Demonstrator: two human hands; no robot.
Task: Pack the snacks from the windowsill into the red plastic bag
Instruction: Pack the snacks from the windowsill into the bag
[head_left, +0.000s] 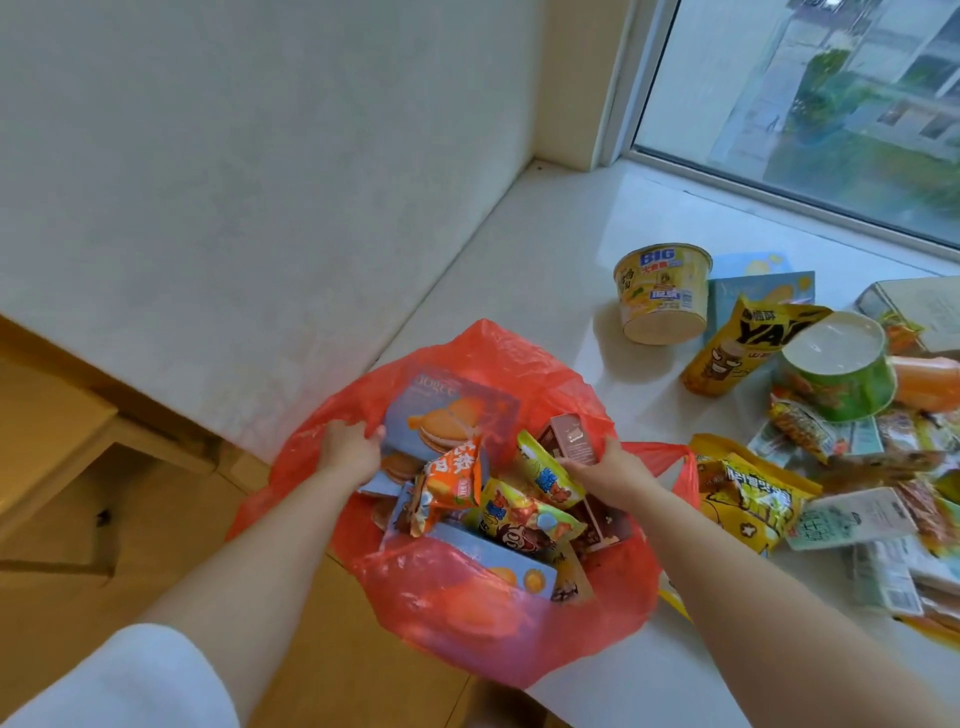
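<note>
Both hands work at the thin red plastic bag (467, 613): the left hand (348, 449) grips its rim, the right hand (605, 467) holds a small brown carton (571, 436) over snack packets inside. Right of that hand, more snacks (748, 493) and a yellow noodle bowl (662, 291) lie on the white windowsill (519, 270) below the window (810, 104).

The red bag (467, 613) is sitting open at the windowsill's (519, 270) near edge, sagging over it, already holding a blue box (457, 410), orange and yellow packets (519, 512) and a brown carton (571, 439). At 2 o'clock from the bag, a yellow cup (662, 291) and a green cup (836, 371) are lying tipped. At 3 o'clock, a heap of yellow packets (748, 499) is lying just beside the bag.
</note>
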